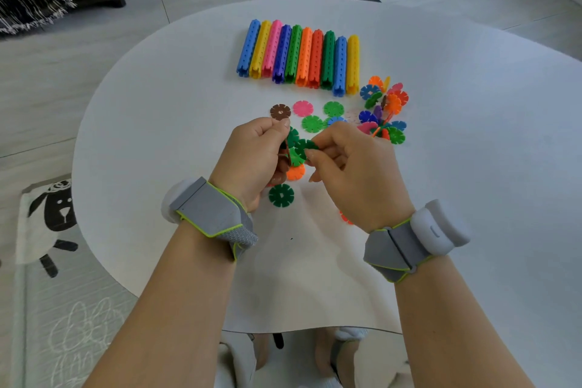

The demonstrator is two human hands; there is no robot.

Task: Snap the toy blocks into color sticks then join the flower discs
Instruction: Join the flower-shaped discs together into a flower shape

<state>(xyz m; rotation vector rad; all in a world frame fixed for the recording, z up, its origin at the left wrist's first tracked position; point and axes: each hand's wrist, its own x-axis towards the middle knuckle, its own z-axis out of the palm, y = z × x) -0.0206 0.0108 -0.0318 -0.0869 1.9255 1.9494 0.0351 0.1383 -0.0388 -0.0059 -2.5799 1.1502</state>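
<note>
Head view, looking down at a white rounded desk (157, 135).

Far side of the desk: a row of color sticks (299, 57), ten of them, lying side by side and touching. From left they run blue, yellow, pink, dark blue, green, orange, red, dark green, blue, yellow.

Right of the row's near end: a big joined cluster (384, 110) of flower discs in mixed colours, with some discs standing on edge and slotted into others. It rests on the desk.

Between the sticks and the hands, loose discs lie flat: a brown disc (280, 111), a pink disc (303, 108), two bright green discs (333, 109), and a blue disc (335, 121) partly hidden behind the right hand.

Left hand (255, 154): raised above the desk centre, fingers curled, thumb and fingertips gripping a small disc assembly (296, 158). Green, brown and orange pieces show in it; how they interlock cannot be made out.

Right hand (349, 167): just beside the left, thumb and forefinger pinching a dark green flower disc (304, 146). Its edge meets the small assembly. The other fingers are loosely curled underneath.

Below the hands, a lone green disc (281, 195) lies flat on the desk. An orange piece (345, 217) peeks out beside the right wrist.

Both wrists wear grey wristbands (211, 214) edged in lime, each with a white unit. A floor mat (53, 217) with a sheep drawing lies to the left of the desk.
</note>
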